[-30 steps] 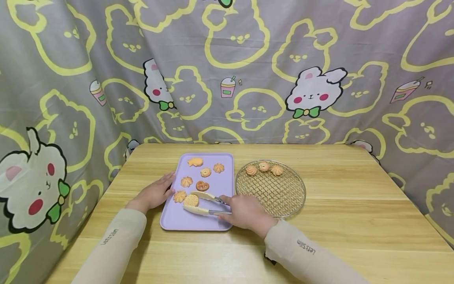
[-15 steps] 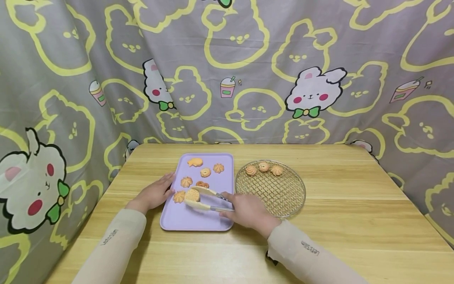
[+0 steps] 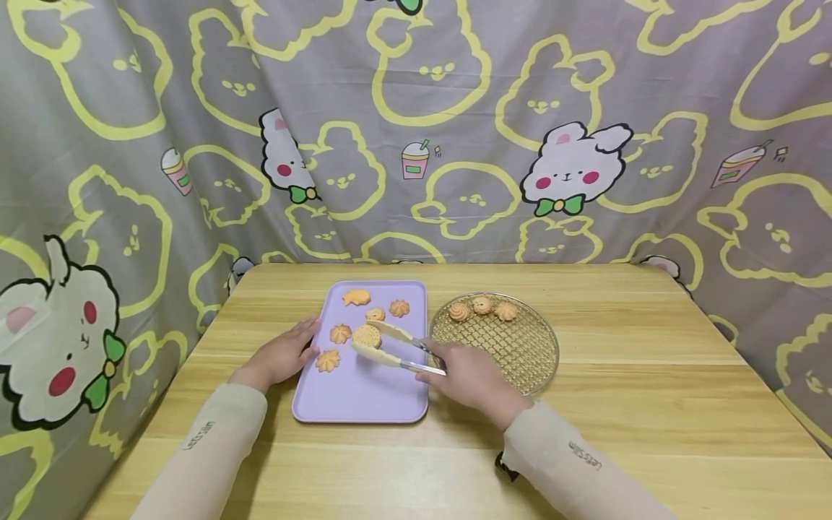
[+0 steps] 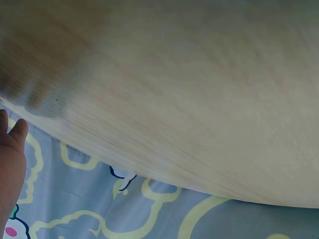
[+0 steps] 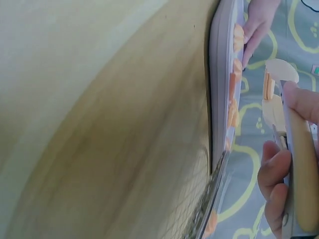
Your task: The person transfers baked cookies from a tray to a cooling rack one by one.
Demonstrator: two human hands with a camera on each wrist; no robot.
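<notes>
My right hand (image 3: 469, 380) grips cream tongs (image 3: 396, 345), and the tongs pinch a round biscuit (image 3: 367, 336) lifted above the lilac tray (image 3: 364, 401). The right wrist view shows the tongs (image 5: 294, 164) in my fingers with the biscuit (image 5: 267, 85) edge-on between the tips. Several small cookies (image 3: 357, 297) lie on the tray's far half. My left hand (image 3: 281, 355) rests flat against the tray's left edge. In the left wrist view only the side of my left hand (image 4: 11, 164) and the wooden tabletop (image 4: 174, 84) show.
A round wire rack (image 3: 513, 354) sits just right of the tray with three cookies (image 3: 482, 309) at its far rim. The wooden table (image 3: 650, 375) is ringed by a grey bunny-print curtain (image 3: 455, 130) at the back and sides.
The tongs closed on the round biscuit, lifted it off the tray's near part and carried it up and to the right. My left hand stayed put.
</notes>
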